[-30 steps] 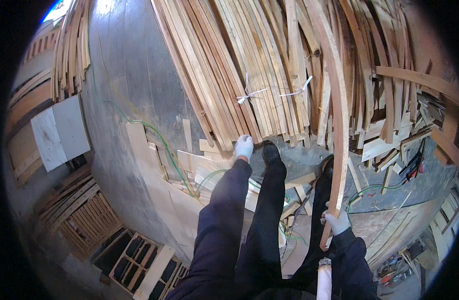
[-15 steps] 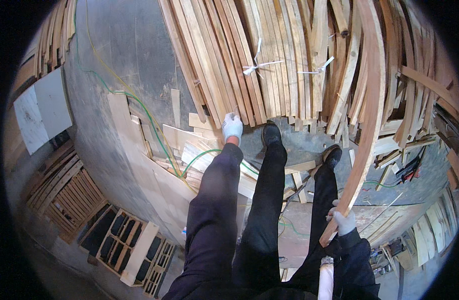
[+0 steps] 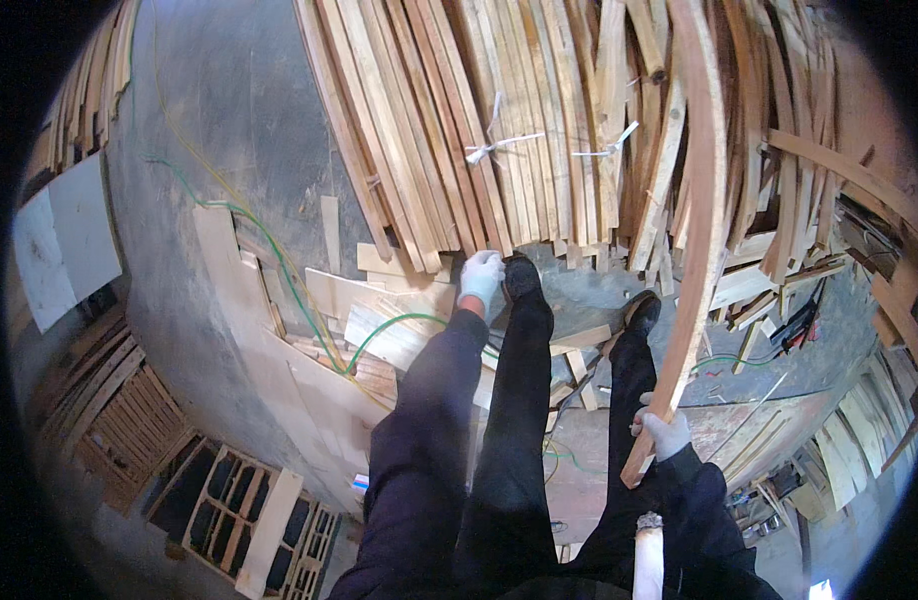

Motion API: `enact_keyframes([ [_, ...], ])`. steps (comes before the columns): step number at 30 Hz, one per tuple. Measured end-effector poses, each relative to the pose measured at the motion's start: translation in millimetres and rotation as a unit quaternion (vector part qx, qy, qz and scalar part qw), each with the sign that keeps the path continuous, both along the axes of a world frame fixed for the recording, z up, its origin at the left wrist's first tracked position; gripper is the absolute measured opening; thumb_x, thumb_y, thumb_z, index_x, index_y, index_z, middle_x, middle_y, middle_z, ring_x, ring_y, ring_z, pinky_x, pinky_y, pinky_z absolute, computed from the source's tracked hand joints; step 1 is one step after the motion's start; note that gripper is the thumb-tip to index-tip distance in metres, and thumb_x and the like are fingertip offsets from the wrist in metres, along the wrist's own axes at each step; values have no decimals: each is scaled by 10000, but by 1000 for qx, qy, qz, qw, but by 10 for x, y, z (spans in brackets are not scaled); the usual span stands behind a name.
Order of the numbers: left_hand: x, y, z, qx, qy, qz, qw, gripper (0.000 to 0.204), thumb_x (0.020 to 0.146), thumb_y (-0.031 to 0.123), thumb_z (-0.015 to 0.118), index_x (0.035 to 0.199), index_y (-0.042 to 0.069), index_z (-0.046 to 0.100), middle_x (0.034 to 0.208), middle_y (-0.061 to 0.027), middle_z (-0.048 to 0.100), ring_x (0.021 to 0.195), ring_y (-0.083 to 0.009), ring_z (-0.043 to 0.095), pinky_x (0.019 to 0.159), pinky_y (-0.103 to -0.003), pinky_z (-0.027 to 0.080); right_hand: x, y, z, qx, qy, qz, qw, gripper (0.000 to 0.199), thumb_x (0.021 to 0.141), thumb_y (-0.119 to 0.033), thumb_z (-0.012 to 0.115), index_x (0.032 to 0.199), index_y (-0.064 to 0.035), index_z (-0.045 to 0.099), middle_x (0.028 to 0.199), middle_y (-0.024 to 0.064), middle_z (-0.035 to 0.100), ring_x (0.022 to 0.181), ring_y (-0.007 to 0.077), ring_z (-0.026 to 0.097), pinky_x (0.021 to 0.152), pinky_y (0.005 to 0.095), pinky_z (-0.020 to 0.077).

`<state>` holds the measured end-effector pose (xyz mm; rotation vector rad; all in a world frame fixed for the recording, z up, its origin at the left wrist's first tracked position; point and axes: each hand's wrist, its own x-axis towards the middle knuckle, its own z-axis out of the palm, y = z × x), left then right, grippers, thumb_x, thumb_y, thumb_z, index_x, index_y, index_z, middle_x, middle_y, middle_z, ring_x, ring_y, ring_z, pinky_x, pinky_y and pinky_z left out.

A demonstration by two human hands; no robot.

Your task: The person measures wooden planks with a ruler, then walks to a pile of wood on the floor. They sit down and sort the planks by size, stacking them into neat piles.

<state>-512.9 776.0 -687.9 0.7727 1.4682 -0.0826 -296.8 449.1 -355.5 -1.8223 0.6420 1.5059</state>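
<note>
Head view: the gloved right hand (image 3: 665,433) is closed around the near end of a long wooden strip (image 3: 706,230), which extends ahead of it. The left hand (image 3: 481,277), partly curled, is at the near ends of the stacked strips (image 3: 419,150); whether it grips one cannot be determined. The long wooden strip appears stiff, fairly light but unwieldy; mid-length should balance best.
</note>
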Motion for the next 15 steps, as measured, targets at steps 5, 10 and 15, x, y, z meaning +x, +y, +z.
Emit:
enact_keyframes([
  [5,1058,-240,794,-78,-219,46,971,241,1039,166,591,1178,-6,685,936,-64,709,744,-155,663,665,-290,540,-47,194,299,-25,-23,-17,999,365,886,-33,645,1235,18,553,803,83,612,636,174,611,603,311,540],
  [10,2161,-466,1969,-89,-268,-32,959,331,1053,244,588,1293,23,643,1115,-89,715,991,-190,685,814,-338,565,77,-23,1002,-70,-130,67,987,306,868,-81,678,1156,3,620,806,86,640,618,200,621,601,332,525],
  [15,2915,-613,2893,-252,-344,14,904,453,1075,351,515,1402,38,539,1229,-129,680,1109,-297,648,988,-420,526,-177,-993,1797,-159,-238,238,928,369,830,-220,755,1128,-26,657,1013,264,709,919,454,693,768,525,550],
])
